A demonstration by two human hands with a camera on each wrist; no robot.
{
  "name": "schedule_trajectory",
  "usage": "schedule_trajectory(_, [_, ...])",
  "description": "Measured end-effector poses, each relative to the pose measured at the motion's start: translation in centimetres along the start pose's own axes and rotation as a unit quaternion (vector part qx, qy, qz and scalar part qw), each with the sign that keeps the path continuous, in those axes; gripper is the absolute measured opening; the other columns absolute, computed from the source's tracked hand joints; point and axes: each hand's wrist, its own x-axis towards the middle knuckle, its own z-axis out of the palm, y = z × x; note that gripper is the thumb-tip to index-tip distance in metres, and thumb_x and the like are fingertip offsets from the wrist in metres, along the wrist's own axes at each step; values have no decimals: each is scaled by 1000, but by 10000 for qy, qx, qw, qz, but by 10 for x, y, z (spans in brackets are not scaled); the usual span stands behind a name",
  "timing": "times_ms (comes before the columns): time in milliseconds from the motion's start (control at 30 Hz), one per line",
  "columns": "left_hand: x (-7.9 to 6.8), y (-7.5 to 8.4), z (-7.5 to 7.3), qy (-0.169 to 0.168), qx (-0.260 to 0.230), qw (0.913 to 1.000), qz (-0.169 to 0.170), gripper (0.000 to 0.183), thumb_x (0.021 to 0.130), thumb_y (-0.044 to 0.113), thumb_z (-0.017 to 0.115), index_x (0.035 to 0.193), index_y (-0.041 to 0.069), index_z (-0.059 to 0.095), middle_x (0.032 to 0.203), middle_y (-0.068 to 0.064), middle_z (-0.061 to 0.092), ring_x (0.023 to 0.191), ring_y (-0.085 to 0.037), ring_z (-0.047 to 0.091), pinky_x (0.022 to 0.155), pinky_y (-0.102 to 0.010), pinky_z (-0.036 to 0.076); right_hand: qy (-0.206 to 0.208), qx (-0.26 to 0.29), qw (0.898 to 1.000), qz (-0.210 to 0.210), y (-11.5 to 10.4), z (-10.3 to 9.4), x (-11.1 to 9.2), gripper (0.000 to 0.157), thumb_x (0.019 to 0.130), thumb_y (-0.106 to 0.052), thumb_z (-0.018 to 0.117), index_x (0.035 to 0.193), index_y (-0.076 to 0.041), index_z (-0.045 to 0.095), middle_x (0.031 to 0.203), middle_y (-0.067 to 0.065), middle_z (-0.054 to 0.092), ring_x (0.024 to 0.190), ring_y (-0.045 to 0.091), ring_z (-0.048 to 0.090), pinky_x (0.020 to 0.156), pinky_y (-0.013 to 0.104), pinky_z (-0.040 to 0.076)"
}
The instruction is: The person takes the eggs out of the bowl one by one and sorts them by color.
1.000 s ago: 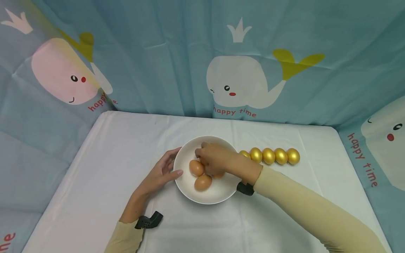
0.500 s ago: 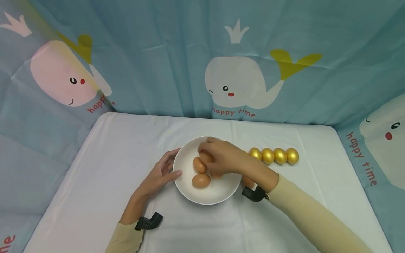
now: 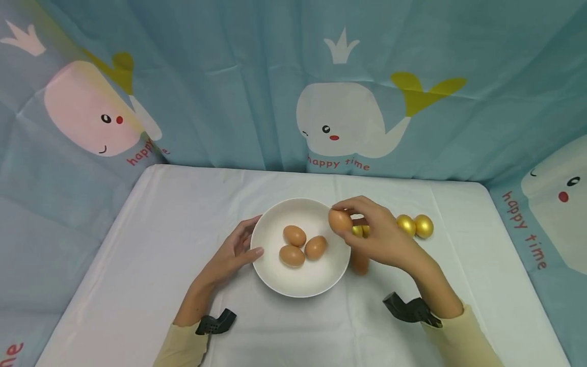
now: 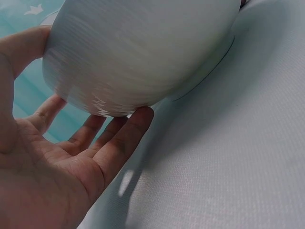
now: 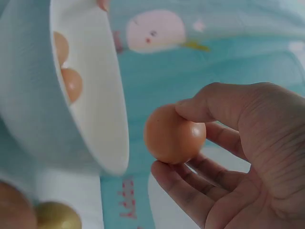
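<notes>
My right hand [image 3: 385, 237] pinches a brown egg [image 3: 339, 222] between thumb and fingertips, held up over the right rim of a white bowl [image 3: 298, 284]. In the right wrist view this egg [image 5: 167, 136] hangs in the air beside the bowl [image 5: 95, 124]. Three more brown eggs [image 3: 316, 247] lie together inside the bowl. My left hand [image 3: 235, 251] holds the bowl's left side, thumb at the rim. From the left wrist, its fingertips [image 4: 143, 117] touch the curved outer wall [image 4: 143, 52].
Right of the bowl, a row of gold eggs [image 3: 424, 226] lies on the white tablecloth [image 3: 284, 336], partly hidden by my right hand. Another brown egg [image 3: 359, 263] rests on the cloth near the bowl's right edge. A blue whale-print curtain [image 3: 257, 102] encloses the table.
My right hand has lifted a brown egg out of the eggs in the bowl and carried it right, to the rim. The eggs left inside have shifted a little. My left hand stays put.
</notes>
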Motion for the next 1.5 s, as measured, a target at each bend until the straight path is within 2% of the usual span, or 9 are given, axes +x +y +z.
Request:
schedule_trajectory(133, [-1,-2,2,25,-23,10000,-36,77,98,5,70,165,15,32,169,-15,34,145,-1,52,108,-24,56,438,38,9988,215,16,-4,-24,43,96,-16,80,136,-19,66,133,-2,67,119,14,67,98,31,63])
schedule_trajectory(400, [-1,-1,3,54,-9,10000,36,78,98,6,71,164,15,32,170,-15,33,147,-2,50,109,-23,54,1021,-46,9942,346,47,-1,-60,47,95,-12,80,139,-12,63,136,3,66,120,-8,59,95,11,57])
schedule_trajectory(533, [0,0,3,58,22,10000,32,78,97,6,71,164,15,32,170,-15,34,146,-1,51,109,-23,55,1242,-115,9913,425,58,1,-74,49,95,-10,79,140,-8,61,135,6,65,119,-13,57,93,7,55])
schedule_trajectory(700, [0,1,2,62,10,10000,-23,78,98,6,71,165,16,32,170,-14,33,145,-1,51,108,-24,55,1305,-106,9896,594,73,8,-88,48,96,-10,78,141,-8,60,137,9,66,119,-16,55,91,6,55])
schedule_trajectory(1033, [0,1,0,-4,56,10000,41,77,98,6,70,165,15,31,169,-15,34,144,-2,52,108,-24,56,1299,-13,9884,784,96,25,-96,49,94,-9,80,139,-8,62,134,13,69,116,-11,58,88,14,60])
schedule_trajectory(1233, [1,0,0,-24,54,10000,53,77,99,6,70,165,15,32,169,-14,34,145,-3,52,109,-23,55,1262,-316,9882,809,99,30,-97,48,93,-11,82,138,-7,63,131,10,69,113,9,66,86,21,63])
schedule_trajectory(1500, [0,0,0,5,72,10000,35,76,99,7,70,164,16,33,169,-14,35,145,-3,51,109,-23,55,1148,-464,9879,935,97,33,-95,50,95,-14,81,139,-2,63,130,14,71,113,27,70,86,22,64])
